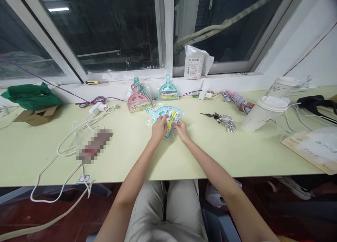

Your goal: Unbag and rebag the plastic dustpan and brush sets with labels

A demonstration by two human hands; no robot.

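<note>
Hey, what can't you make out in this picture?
All in the head view:
Part of the blue dustpan pack: covered by the left hand.
Small print on the white package: too small.
Brownish object, left side: pixelated.
Rear paper cup, lower part: behind the front paper cup.
Printed bag: cut off by the right edge.

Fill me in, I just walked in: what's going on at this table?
A seated person has both bare hands on light-blue dustpan-and-brush packaging over the table. The left hand has its fingers at the label, and the right hand pinches the edge. Whether it is one pack or two is unclear. Behind, a pink set stands in front of several green ones, with another green set apart to the right. Keys lie further right.
</note>
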